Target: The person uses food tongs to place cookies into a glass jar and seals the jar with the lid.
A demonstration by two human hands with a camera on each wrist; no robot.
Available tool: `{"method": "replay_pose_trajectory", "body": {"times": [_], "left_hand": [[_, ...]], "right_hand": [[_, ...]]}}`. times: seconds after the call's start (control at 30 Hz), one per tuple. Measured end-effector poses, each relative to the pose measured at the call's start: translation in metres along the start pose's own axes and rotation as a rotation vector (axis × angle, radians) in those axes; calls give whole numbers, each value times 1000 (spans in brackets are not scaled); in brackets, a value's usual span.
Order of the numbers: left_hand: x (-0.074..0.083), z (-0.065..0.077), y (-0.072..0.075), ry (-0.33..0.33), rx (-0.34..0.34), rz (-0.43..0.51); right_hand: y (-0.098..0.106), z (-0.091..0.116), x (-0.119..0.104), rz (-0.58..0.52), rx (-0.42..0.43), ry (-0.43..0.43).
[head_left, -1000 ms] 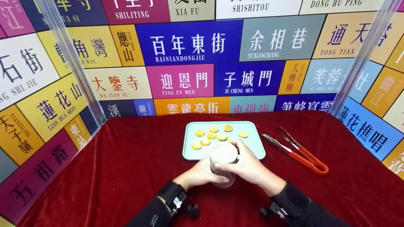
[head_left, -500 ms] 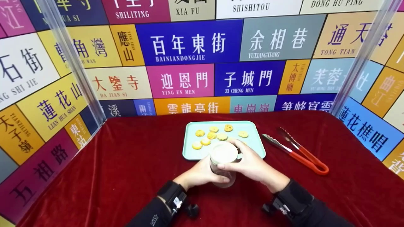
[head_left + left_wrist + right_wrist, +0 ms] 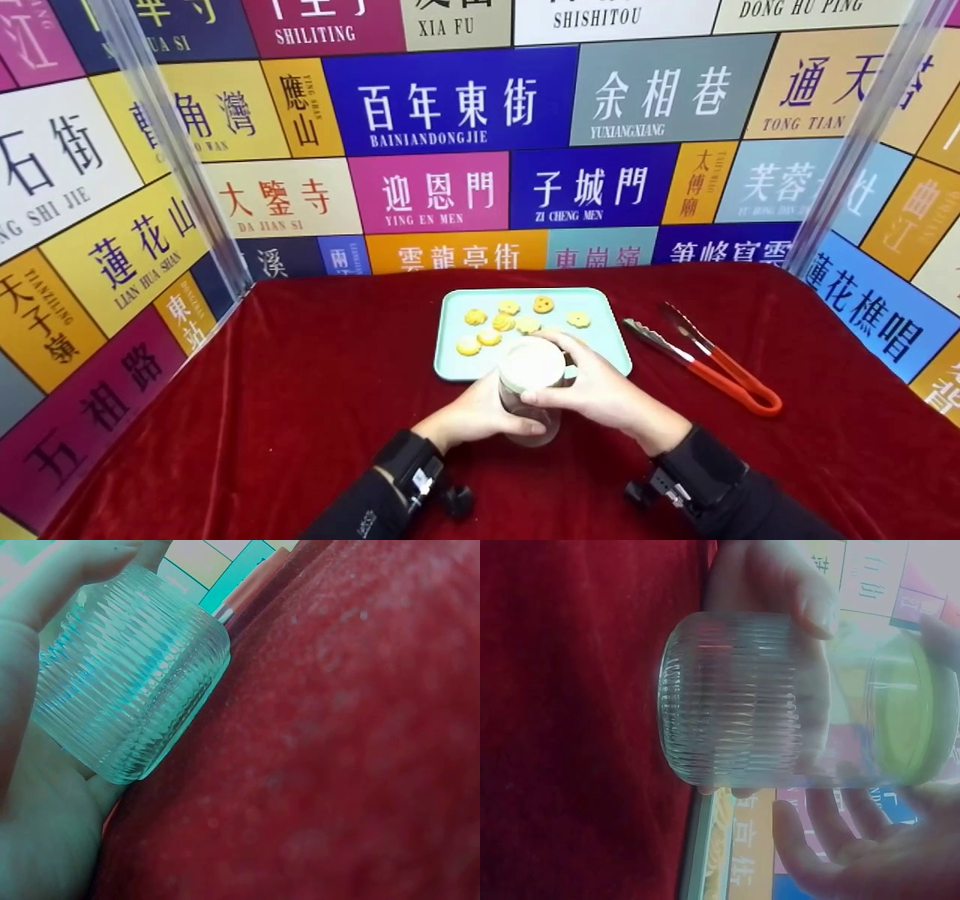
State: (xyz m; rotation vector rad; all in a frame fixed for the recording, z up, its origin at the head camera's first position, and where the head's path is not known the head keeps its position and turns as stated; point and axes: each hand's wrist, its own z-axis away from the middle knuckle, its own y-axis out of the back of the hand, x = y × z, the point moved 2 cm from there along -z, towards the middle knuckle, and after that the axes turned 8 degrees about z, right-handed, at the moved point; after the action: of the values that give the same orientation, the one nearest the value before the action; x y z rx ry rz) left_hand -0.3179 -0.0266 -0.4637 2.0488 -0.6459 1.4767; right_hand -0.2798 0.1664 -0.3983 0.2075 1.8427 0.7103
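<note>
A clear ribbed glass jar [image 3: 541, 433] with a pale green lid [image 3: 532, 361] stands between both hands, in front of the tray. My left hand [image 3: 472, 411] grips the glass body, its thumb across the near side. With fingers and thumb around the lid's edge, my right hand [image 3: 604, 391] holds the top. The left wrist view shows the ribbed wall of the jar [image 3: 142, 675] against the left palm. Sideways in the right wrist view, the lid [image 3: 907, 716] sits on the jar's mouth, and no contents show through the glass.
Behind the jar lies a mint-green tray [image 3: 448, 364] with several cookies [image 3: 503, 322] on it. Red-handled metal tongs [image 3: 735, 386] rest to the tray's right. Red velvet cloth [image 3: 300, 390] covers the table, and walls with printed street names [image 3: 450, 105] enclose it.
My right hand and wrist have shifted slightly to the right, with the thumb sliding a little along the lid's edge. The left hand and the jar body stay in place.
</note>
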Motion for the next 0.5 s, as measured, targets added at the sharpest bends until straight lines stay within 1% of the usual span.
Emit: {"method": "replay_pose_trajectory", "body": {"times": [0.17,0.33,0.5], "left_hand": [[-1,0,0,9,-9,10],[-1,0,0,28,-1,-8],[-1,1,0,42,10,-21]], "right_hand": [[-6,1,-6,29,65,-62],[-12,4,-10,36,133,-125],[-13,5,-10,37,151,-130]]}}
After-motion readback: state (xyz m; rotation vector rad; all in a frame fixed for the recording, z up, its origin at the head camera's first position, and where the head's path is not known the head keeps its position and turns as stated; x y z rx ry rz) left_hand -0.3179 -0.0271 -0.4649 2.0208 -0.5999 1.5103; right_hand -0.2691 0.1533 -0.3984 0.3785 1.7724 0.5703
